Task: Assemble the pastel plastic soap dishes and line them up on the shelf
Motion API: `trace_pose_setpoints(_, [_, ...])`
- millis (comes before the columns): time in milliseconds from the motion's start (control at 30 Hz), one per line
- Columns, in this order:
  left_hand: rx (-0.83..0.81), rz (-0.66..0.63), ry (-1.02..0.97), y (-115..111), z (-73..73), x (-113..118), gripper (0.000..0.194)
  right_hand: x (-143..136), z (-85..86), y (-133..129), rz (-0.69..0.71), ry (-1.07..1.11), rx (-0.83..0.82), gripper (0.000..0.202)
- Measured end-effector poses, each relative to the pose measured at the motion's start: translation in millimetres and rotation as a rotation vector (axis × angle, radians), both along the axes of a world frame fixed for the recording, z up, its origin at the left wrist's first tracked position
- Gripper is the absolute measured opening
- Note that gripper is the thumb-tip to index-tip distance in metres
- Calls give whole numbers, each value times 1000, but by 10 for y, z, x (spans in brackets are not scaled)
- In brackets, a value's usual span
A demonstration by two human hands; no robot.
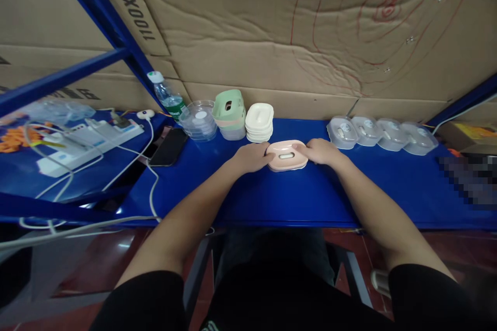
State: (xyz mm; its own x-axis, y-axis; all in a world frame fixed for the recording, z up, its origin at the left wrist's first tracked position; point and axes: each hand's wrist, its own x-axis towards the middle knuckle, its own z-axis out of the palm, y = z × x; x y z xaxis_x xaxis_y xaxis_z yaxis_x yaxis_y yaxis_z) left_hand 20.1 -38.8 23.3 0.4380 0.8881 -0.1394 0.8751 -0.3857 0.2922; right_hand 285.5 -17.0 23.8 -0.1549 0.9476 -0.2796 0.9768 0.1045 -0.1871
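A pink oval plastic lid (287, 146) with a slot in its middle lies at the centre of the blue table. A pale layer shows under its rim, and a whitish piece shows through the slot. My left hand (252, 157) grips the lid's left end, thumb on top. At the right end my right hand (323, 151) holds it the same way, fingers curled round the edge. Just behind my left hand stands a stack of cream lids or trays (260, 119). Beside that, a stack of green and pink slotted lids (230, 108) rests on transparent containers.
Nested transparent tubs (200, 121) and a water bottle (167, 95) stand at the back left, near a black phone (169, 146). White cables and a power strip (89, 147) lie further left. Several transparent lidded boxes (344, 133) line the back right. Cardboard (248, 57) walls the rear.
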Motion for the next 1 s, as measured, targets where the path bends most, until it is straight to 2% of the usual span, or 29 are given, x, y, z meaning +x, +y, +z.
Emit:
trace_pose_setpoints(200, [-9,-7,16,9,-25,-1,47,24,-84,62,26,-51,27,80])
trace_pose_setpoints(333, [67,47,-101,33,-7,-23,45,65,-125,86,50,-10,35,81])
trace_pose_setpoints(433, [275,209,-299,85,59,-127,40,83,-153,99,53,13,47,82])
trace_pose_setpoints(533, [550,360,-504,167,158,-337,31,83,-162,95,61,30,62,80])
trace_pose_setpoints(600, [735,463,-563,239,220,-520,23,78,-158,86,63,38,61,79])
trace_pose_setpoints(667, [833,558,-544,315,262,-712,19,73,-150,79,63,50,63,79])
trace_pose_setpoints(733, [834,648,-498,376,277,-889,20,68,-142,76,64,59,67,78])
trace_pose_setpoints(800, [769,707,-434,411,273,-1033,25,63,-135,74,62,63,71,78])
trace_pose_setpoints(1000, [403,756,-107,395,279,-1221,34,49,-119,63,69,69,77,74])
